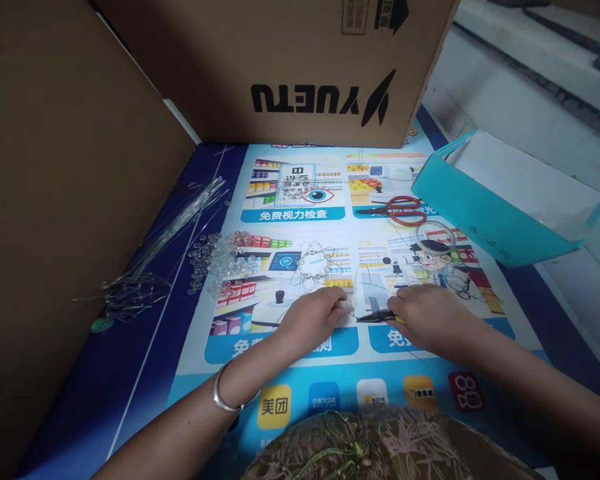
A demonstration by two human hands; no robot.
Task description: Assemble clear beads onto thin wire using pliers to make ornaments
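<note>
My right hand (425, 316) is wrapped round a pair of pliers (374, 317) with dark, narrow jaws and a bit of yellow handle showing. The jaws point left, toward my left hand (316, 313). That hand is closed in a pinch on a thin wire (353, 309), whose end shows close to the plier tips. Whether the jaws touch the wire I cannot tell. Just beyond my left hand lies a ring of clear beads (315, 261) with looped wire around it. Left of it, loose clear beads (220, 263) are spread in a pile.
A bundle of thin wires (175, 230) lies at the left. Red-handled scissors (405, 211) and a pale ring-shaped coil (435, 238) rest beyond my right hand. A turquoise box (500, 207) stands at the right. Large cardboard boxes (300, 60) wall the back and left. A printed sheet covers the table.
</note>
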